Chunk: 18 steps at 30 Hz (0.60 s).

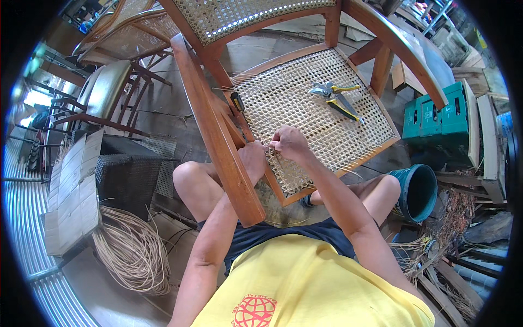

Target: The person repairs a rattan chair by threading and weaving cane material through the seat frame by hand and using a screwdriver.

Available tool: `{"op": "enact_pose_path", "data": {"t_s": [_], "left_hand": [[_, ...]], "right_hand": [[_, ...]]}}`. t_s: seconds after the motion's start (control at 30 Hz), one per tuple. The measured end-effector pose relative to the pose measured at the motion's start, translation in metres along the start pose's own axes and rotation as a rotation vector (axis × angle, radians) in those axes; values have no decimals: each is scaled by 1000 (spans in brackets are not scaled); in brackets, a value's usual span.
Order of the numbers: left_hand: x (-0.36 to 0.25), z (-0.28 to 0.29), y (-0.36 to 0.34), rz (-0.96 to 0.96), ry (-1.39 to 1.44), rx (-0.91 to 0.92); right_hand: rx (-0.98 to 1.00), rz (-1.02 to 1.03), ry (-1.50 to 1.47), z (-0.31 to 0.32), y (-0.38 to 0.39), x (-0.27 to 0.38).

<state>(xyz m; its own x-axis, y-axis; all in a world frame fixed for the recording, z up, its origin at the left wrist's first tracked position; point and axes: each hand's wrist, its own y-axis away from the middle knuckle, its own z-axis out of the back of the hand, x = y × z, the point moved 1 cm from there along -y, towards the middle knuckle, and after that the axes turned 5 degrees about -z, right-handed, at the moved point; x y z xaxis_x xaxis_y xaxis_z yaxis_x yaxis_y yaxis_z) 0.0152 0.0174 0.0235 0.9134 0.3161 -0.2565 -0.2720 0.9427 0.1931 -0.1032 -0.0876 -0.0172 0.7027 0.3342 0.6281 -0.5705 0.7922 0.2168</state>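
Note:
A wooden armchair stands before me, its seat of woven cane [321, 125] held in a brown frame. At the seat's left edge, my left hand [253, 159] is closed, reaching in beneath the wooden armrest [215, 131]. Right beside it, my right hand [290, 143] pinches at the weave, fingertips nearly meeting the left ones. Something thin shows under the fingers, too small to name. Pruning shears [335, 99] with yellow-and-black handles lie spread on the cane. A black-and-yellow tool [237, 101] rests on the seat's left rail. Loose cane ends stick out along the edges.
A coil of cane [133, 250] lies at lower left beside a cardboard piece [73, 191] and a dark woven box [128, 174]. Green crates [436, 120] and a teal bucket [419, 193] stand to the right. Other chairs [106, 90] are at far left.

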Motion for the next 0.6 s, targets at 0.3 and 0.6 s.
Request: {"op": "enact_pose_path", "data": {"t_s": [0.3, 0.6], "left_hand": [[-5, 1, 17, -40, 66, -289], [101, 41, 107, 289, 209, -543]], "right_hand": [[-146, 96, -265, -10, 14, -16], [-250, 319, -53, -5, 21, 5]]}}
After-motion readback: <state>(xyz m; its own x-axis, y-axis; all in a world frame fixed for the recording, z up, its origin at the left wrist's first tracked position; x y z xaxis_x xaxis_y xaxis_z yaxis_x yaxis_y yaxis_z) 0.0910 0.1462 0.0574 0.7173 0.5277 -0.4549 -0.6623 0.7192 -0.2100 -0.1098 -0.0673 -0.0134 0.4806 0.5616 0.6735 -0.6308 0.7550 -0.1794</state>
